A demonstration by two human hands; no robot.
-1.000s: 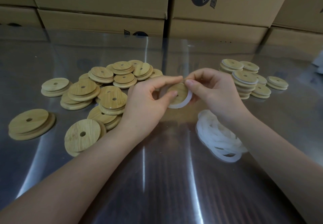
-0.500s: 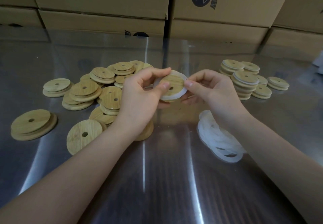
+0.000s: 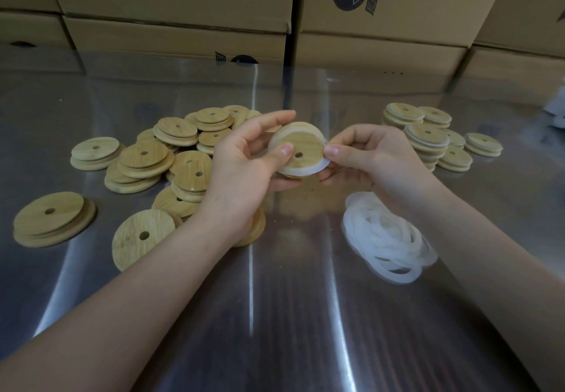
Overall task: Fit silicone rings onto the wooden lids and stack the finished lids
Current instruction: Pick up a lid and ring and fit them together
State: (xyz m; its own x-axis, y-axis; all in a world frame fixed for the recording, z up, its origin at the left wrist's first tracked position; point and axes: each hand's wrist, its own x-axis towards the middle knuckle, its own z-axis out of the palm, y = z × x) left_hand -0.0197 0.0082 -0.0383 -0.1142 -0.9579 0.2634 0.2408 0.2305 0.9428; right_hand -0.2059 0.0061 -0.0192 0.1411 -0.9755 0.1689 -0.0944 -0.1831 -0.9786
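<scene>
Many spare rings (image 3: 388,238) lie lower right of centre. At centre the left hand (image 3: 244,162) grips a lid (image 3: 301,143) while the right hand (image 3: 367,156) pinches its white ring (image 3: 305,172), partly seated. I judge it needs pressing round, then joining the stacks (image 3: 426,142) upper right.

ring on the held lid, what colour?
Milky white, slightly translucent: the ring on the tan wooden lid. Head view, the only one.

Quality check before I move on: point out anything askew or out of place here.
The white silicone ring on the round wooden lid between left hand and right hand shows wider along its lower edge, not yet evenly seated. One bare wooden lid leans tilted against the loose pile.
</scene>
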